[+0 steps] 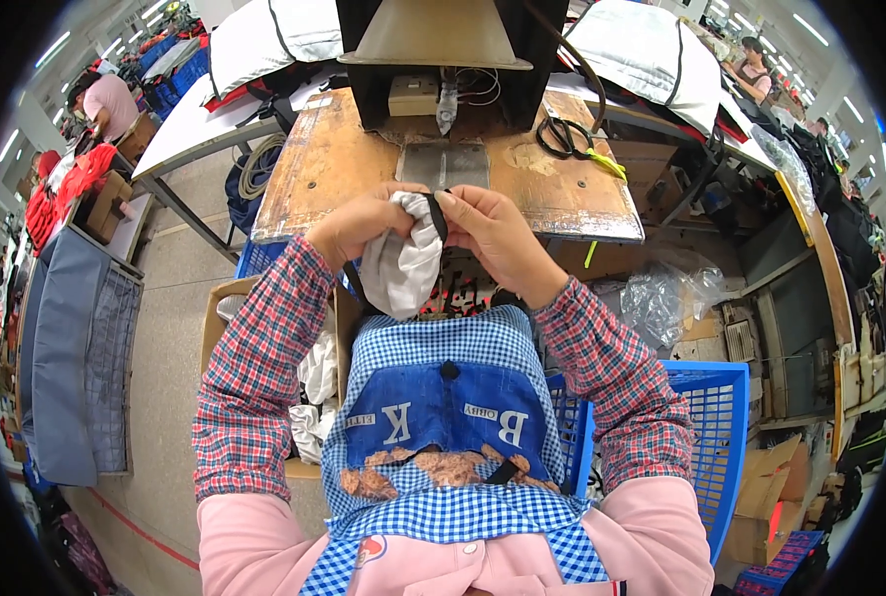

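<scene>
A crumpled white fabric piece point(405, 270) with black edging hangs between my hands, just in front of the wooden worktable's near edge. My left hand point(369, 226) is closed round its upper left side. At the upper right, the fingertips of my right hand point(495, 236) pinch the black strip point(437, 217) along its edge. Part of the fabric is hidden behind my left fingers. Directly beyond my hands, a metal plate point(445, 164) is set in the worktable point(334, 164), below a machine's pointed metal tip point(447, 111).
Black-handled scissors point(564, 137) with a yellow part lie on the table's right. A blue plastic basket point(713, 417) stands to my right, near clear plastic bags point(666, 298). At my left, a cardboard box point(222, 310) holds white cloth pieces point(316, 372). Other people work farther off.
</scene>
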